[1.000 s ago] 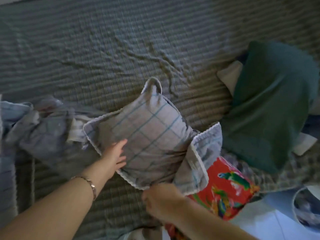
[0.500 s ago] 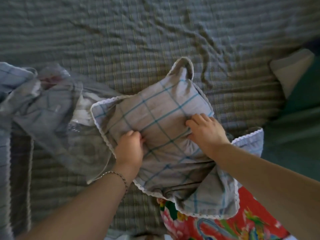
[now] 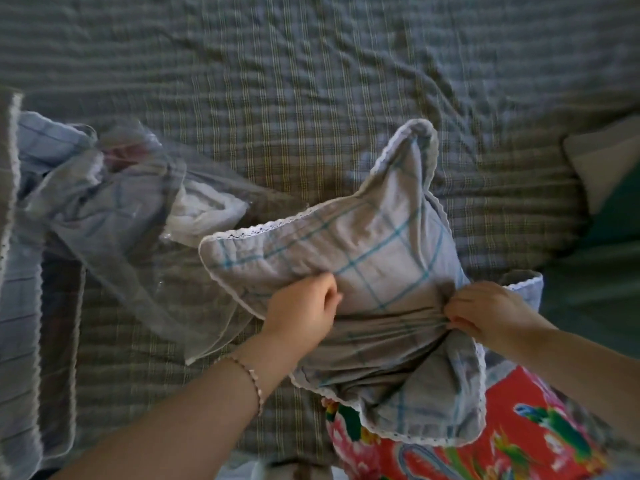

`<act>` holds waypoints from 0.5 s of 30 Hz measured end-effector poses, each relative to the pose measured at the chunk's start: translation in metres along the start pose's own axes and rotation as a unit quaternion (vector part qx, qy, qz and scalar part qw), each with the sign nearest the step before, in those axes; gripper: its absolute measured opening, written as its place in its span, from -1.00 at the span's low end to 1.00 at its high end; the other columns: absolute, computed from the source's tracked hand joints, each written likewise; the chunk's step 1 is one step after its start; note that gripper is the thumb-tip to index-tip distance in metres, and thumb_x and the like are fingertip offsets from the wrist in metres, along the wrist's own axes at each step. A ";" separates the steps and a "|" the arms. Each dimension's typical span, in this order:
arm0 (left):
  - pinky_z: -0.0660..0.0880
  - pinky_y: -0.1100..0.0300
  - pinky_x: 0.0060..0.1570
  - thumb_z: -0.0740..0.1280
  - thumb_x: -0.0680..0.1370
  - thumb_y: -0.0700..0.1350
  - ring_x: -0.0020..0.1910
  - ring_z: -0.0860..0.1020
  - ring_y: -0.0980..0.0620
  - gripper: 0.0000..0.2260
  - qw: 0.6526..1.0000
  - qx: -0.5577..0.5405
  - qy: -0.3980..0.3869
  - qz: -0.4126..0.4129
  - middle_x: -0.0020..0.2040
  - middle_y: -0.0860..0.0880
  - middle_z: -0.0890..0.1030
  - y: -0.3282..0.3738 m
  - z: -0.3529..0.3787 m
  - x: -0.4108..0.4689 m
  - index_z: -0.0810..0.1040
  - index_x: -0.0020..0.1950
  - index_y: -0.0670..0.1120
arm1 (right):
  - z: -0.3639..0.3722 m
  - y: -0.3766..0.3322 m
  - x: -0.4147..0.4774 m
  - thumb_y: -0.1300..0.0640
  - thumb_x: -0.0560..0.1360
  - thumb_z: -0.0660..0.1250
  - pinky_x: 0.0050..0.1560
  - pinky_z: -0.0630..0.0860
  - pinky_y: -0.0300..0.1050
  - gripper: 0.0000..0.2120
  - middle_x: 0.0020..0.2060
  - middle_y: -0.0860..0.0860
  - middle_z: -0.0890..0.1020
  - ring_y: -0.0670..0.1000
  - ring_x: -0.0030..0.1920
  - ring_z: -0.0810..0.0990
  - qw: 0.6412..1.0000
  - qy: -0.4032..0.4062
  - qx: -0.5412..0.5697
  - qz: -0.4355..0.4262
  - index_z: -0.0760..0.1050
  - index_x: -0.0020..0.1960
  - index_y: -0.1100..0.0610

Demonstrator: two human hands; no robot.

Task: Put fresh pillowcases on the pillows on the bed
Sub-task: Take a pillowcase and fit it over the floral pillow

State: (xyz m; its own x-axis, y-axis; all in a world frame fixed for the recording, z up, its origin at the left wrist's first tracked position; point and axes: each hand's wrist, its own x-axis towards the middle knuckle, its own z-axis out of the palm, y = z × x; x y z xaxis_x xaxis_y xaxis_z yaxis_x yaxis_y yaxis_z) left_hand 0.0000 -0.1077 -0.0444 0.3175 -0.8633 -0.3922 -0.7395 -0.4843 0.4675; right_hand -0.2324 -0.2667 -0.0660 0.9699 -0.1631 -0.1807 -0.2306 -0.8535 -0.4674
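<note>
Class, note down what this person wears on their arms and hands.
No sleeves are in view, and neither the left hand nor the right hand is gloved. A thin bracelet of small pale links circles the left wrist. No rings or watch show.

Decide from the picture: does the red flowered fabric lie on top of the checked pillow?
No, the checked pillow has its lace-edged corner over the red flowered fabric.

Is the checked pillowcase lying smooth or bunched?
Bunched: the left hand and right hand gather the checked pillowcase into folds between them.
</note>
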 end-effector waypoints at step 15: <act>0.30 0.15 -0.21 0.25 0.54 0.07 -0.16 0.47 -0.07 -0.77 0.991 -0.066 -0.040 -0.114 -0.28 0.03 0.47 -0.015 0.007 0.155 0.44 -0.23 -0.04 | 0.037 0.046 0.033 -0.11 0.59 0.08 -0.02 0.35 -0.11 -0.54 0.06 0.22 0.57 0.19 0.09 0.52 0.775 -0.074 0.297 0.553 0.48 0.18 0.26</act>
State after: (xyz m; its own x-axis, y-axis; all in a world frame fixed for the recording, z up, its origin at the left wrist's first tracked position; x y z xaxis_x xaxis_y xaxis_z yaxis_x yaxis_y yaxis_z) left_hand 0.0562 -0.2332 -0.1177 0.4161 -0.7181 -0.5578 -0.5689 -0.6842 0.4564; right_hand -0.2142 -0.2932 -0.1258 0.1445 -0.5362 -0.8316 -0.9519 0.1540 -0.2648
